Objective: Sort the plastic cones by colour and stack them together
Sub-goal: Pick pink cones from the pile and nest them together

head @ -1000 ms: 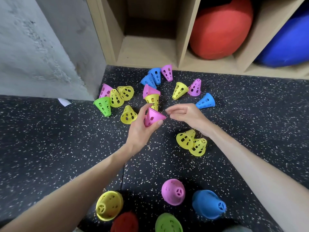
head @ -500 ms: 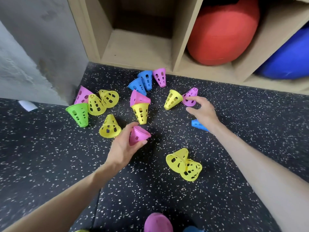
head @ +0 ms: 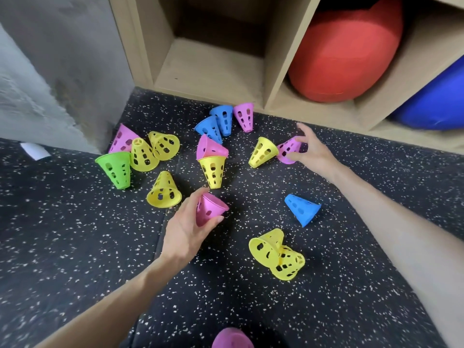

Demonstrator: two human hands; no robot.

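While L hand (head: 187, 229) grips pink cone (head: 209, 209), R hand (head: 310, 149) pinches another pink cone (head: 288, 149) on speckled black floor (head: 75, 234) nr wooden shelf (head: 216, 71).

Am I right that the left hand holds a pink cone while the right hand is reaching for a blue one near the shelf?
Not quite. The left hand does hold a pink cone, but the right hand is closing on another pink cone beside a yellow cone, not a blue one. The head view shows it.
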